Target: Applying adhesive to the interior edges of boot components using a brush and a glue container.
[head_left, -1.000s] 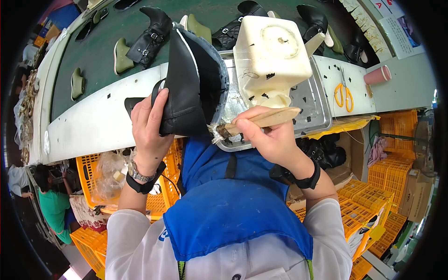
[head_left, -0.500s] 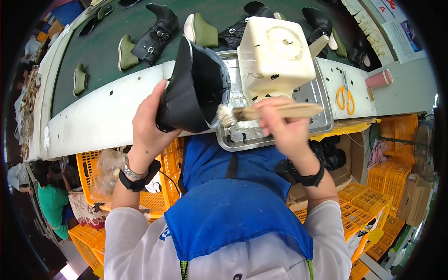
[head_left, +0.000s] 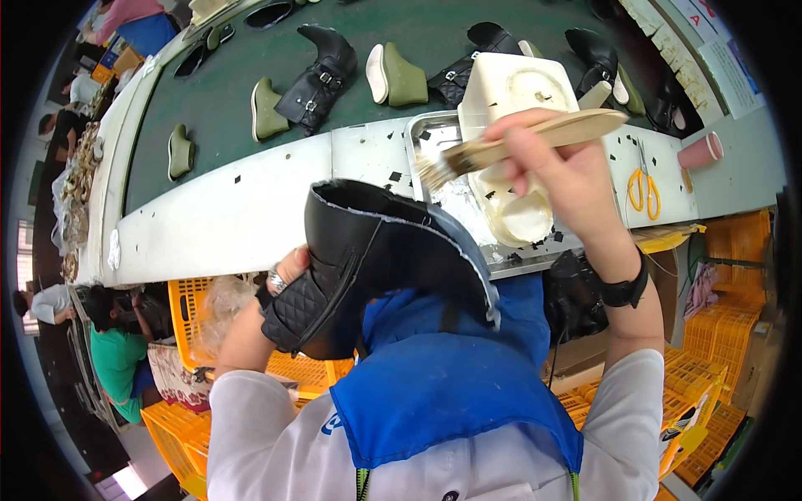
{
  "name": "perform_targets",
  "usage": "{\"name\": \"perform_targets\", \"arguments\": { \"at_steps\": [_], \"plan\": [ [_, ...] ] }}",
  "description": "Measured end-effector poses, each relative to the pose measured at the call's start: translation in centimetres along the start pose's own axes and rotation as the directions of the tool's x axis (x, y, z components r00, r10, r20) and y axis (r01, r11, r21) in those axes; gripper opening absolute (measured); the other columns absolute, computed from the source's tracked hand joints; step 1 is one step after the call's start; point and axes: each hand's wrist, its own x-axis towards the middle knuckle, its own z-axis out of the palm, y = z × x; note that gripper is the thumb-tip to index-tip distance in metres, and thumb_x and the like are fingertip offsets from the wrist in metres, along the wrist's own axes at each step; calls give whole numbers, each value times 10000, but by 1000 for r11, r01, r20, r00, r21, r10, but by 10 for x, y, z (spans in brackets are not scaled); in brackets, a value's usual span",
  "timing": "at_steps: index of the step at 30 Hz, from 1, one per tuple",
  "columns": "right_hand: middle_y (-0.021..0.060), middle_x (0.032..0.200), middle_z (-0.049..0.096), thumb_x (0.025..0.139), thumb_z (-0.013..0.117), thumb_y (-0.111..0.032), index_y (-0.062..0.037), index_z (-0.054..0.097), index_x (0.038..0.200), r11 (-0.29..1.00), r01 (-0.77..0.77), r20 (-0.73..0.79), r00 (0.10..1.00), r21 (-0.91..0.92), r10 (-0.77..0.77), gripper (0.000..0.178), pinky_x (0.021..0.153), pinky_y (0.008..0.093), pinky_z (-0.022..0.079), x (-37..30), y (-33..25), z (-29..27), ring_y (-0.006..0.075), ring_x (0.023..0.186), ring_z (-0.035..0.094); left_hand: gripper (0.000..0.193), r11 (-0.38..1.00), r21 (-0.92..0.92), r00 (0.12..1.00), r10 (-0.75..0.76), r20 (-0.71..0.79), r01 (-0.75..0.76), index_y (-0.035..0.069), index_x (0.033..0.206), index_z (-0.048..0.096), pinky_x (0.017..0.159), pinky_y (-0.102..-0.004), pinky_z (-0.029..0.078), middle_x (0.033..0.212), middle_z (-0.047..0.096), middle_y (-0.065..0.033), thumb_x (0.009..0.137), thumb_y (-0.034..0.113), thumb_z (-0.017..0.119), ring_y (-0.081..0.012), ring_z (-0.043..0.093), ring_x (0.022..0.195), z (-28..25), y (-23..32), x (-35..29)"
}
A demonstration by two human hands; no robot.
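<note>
A black boot upper [head_left: 376,259] with a quilted panel and a zip lies tilted in front of my apron, whitish stuff along its open edge. My left hand [head_left: 291,267] grips it from the left side; most of those fingers are hidden behind it. In my right hand [head_left: 572,175] is a flat wooden-handled brush [head_left: 478,155], its pale bristles pointing left, apart from the boot upper. The brush is over a metal tray [head_left: 413,134]. On that tray stands a cream plastic container [head_left: 514,79] with whitish liquid in its low front opening.
Olive wedge soles [head_left: 399,73] and black boot uppers [head_left: 319,88] lie on the green surface beyond the white ledge [head_left: 217,200]. Orange-handled scissors [head_left: 643,190] and a pink cup [head_left: 700,151] are at the right. Orange crates [head_left: 727,301] stand below; a person in green [head_left: 117,359] is at left.
The boot upper has come down toward my apron and turned, showing its outer side. My right hand has moved the brush off its edge, up and right over the tray. The view has shifted.
</note>
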Motion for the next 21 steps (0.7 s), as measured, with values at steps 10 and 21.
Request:
{"name": "perform_targets", "arguments": {
  "at_steps": [10, 21],
  "plan": [
    [37, 726, 623, 773, 630, -75, -21, 634, 840, 927, 347, 285, 911, -143, -298, 86, 554, 223, 444, 16, 6, 49, 79, 627, 548, 1006, 990, 138, 979, 2, 206, -31, -31, 1283, 341, 1005, -324, 290, 1268, 443, -131, 514, 392, 833, -224, 435, 1147, 14, -19, 32],
    [46, 650, 610, 750, 639, -65, -15, 627, 771, 933, 203, 312, 944, -296, -106, 56, 508, 221, 422, -4, 4, 27, 95, 552, 538, 1005, 978, 204, 978, 8, 207, -51, -31, 1287, 335, 1002, -323, 295, 1262, 450, -134, 517, 376, 835, -227, 441, 1142, 17, -14, 21]
  ]
}}
